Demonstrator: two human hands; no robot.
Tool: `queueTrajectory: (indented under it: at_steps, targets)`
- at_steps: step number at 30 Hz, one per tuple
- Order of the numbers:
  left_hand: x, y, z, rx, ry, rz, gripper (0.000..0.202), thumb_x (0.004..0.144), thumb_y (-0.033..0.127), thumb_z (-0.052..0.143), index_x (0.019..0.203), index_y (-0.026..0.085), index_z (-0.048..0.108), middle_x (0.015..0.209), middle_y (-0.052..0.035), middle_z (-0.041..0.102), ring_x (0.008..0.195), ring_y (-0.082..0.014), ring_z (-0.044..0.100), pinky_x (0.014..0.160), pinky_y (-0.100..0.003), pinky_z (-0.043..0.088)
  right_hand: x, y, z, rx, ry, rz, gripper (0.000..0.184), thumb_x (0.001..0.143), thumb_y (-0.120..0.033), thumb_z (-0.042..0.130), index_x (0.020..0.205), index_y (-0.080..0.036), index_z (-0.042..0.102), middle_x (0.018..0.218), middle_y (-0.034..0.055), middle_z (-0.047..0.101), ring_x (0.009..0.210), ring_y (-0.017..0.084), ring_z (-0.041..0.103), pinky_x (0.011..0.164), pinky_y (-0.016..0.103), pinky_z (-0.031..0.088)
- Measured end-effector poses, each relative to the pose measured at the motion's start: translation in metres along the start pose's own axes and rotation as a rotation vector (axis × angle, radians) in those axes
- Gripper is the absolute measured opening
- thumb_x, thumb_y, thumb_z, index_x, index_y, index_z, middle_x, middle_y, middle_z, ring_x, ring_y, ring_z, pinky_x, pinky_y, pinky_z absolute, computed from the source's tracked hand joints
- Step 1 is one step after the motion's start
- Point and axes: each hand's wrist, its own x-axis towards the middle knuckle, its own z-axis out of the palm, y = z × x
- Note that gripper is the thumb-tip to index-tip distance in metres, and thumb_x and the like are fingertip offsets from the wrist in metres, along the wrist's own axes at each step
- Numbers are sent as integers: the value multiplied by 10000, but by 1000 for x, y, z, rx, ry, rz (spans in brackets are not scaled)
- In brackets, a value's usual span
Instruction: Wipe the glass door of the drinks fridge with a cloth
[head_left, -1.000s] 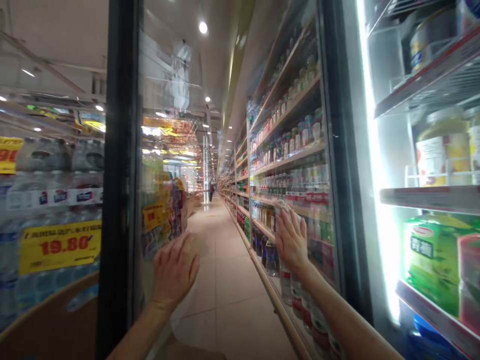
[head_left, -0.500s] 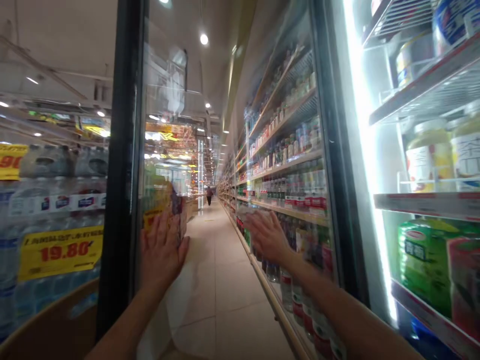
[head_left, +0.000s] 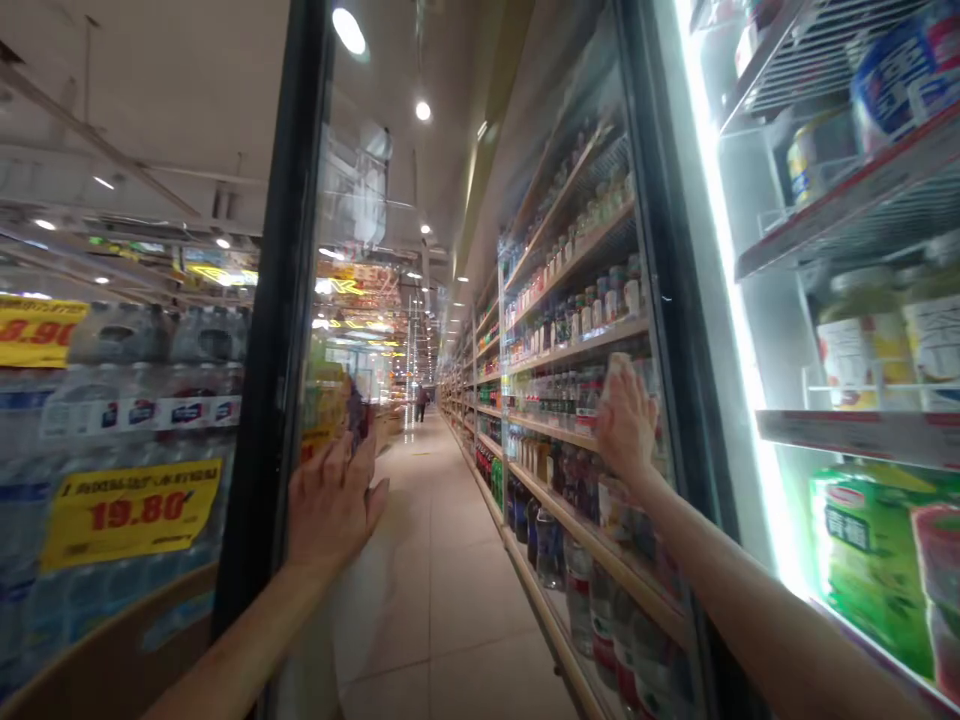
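Observation:
A glass cooler door (head_left: 281, 300) with a dark frame stands swung open before me. My left hand (head_left: 334, 505) lies flat on the lower left of its pane, fingers spread, holding nothing. On the right side of the pane is my right hand (head_left: 630, 425), raised with its fingers pointing up. Under its fingertips shows a pale, thin cloth (head_left: 619, 366), pressed to the glass; most of it is hidden by the hand. Shelves of bottles and cans appear in or through the glass.
Right of the door are lit cooler shelves (head_left: 862, 430) with bottled drinks and a green pack (head_left: 870, 560). At left, shrink-wrapped water bottles (head_left: 150, 410) carry a yellow price sign (head_left: 131, 512). A person (head_left: 421, 402) is far down the aisle (head_left: 420, 560).
My right hand has moved right and upward across the pane, its fingers now pointing up. My left hand stays flat on the glass. The view has shifted slightly.

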Motion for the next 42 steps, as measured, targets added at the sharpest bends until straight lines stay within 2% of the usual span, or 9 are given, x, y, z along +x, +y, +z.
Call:
queueTrajectory:
  at_steps: [3,10,16,23,28,30,34,37,42]
  targets:
    - [40,-10,-7,-19,-97,44,498,870,373,411,1313,151,460,1366,-176,450,1280,-349,382,1017,-531,321,38,1,4,-2,63,222,558,887,-291,276,1398,-80,353,1450,200,344,1332,354,306,1016,578,292]
    - [82,-20,-13,-25,-95,47,582,888,463,348,1357,122,405,1480,-198,272,1375,-355,224,1068,-558,242,66,-67,7,73,-249,-499,515,859,-250,355,1373,-255,399,1461,28,378,1385,216,232,1120,465,190]
    - [77,-13,-15,-3,-95,13,606,886,490,327,1367,128,392,1473,-192,293,1372,-350,236,1067,-558,246,105,-37,-4,63,-38,236,584,870,-248,271,1428,-76,270,1482,192,283,1365,313,247,1057,545,255]
    - [81,-23,-15,-24,-132,22,608,885,480,312,1343,97,422,1455,-188,332,1356,-340,280,1058,-537,292,68,-145,20,198,-351,-707,537,845,-222,395,1380,-268,383,1469,17,368,1396,192,208,1145,450,141]
    - [85,-32,-16,-101,-166,55,562,889,387,293,1314,47,437,1410,-175,412,1337,-285,333,1069,-465,330,118,-111,6,115,-133,55,564,885,-194,256,1427,-40,240,1504,198,224,1389,321,172,1079,584,171]
    - [87,-33,-18,-108,-160,53,527,881,335,302,1297,51,457,1403,-170,423,1333,-272,345,1062,-452,346,137,-115,5,116,-129,112,561,895,-188,215,1420,9,220,1499,234,201,1384,352,164,1060,615,177]
    - [92,-46,-29,-68,-191,129,469,868,246,300,1271,118,501,1367,-129,480,1277,-244,434,1085,-480,291,118,-184,18,188,-302,-352,504,849,-215,425,1346,-297,427,1461,-31,381,1378,183,254,1137,416,203]
    - [94,-64,-42,-20,-150,143,458,863,219,298,1266,152,505,1324,-125,526,1240,-248,475,1110,-553,172,94,-225,26,204,-397,-845,522,857,-229,424,1372,-302,383,1474,-32,356,1393,184,222,1149,453,169]
    - [89,-83,-52,-138,-107,49,498,854,190,286,1324,71,398,1328,-170,507,1259,-235,452,1082,-472,303,125,-238,21,161,-284,-304,563,869,-186,351,1429,-170,291,1514,62,265,1403,280,181,1113,552,183]
